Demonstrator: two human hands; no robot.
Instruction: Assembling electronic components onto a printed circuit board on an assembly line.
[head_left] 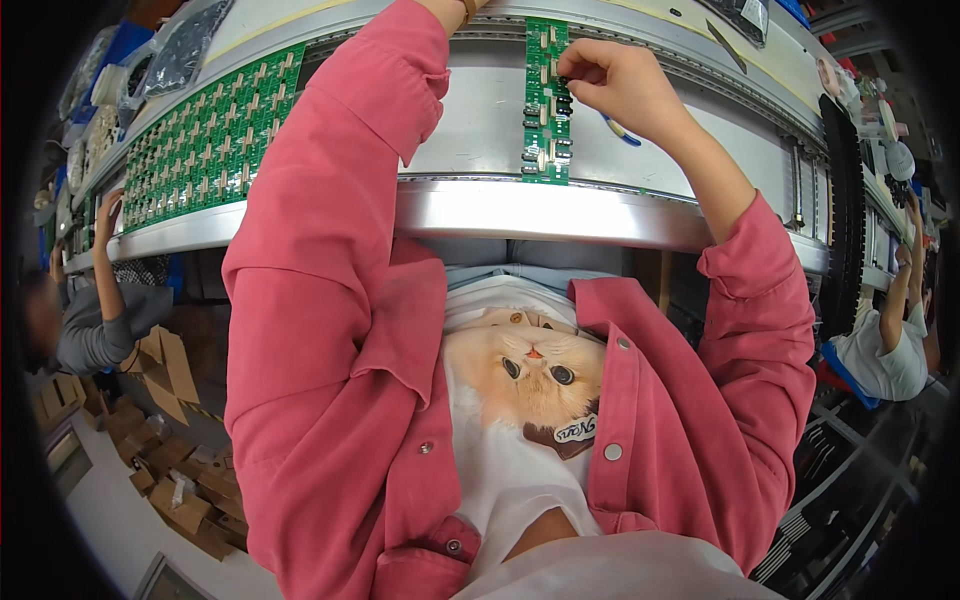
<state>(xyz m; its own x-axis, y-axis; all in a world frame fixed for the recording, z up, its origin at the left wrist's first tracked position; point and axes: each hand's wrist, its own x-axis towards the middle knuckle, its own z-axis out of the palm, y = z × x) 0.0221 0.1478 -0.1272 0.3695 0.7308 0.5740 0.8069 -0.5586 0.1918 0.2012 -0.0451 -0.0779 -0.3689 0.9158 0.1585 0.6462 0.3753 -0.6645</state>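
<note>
A narrow green circuit board [533, 72] lies across the metal track in front of me, carrying pale connectors and dark cylindrical parts. My right hand [625, 92] is at the board's right edge, its thumb and fingers pinched together over some small black parts. Whatever sits between those fingertips is hidden. Beside that hand, a tool with a blue and yellow handle [624, 131] lies on the white surface. My left arm reaches past the upper edge of the view; only the wrist shows, with a band on it, and the hand is cut off.
Several populated green boards [210, 135] stand side by side on the track at left. A bright metal rail [540, 212] runs along the near edge. A thin pointed tool [727, 46] rests at far right. Co-workers sit on both sides; cardboard boxes [185, 500] are on the floor.
</note>
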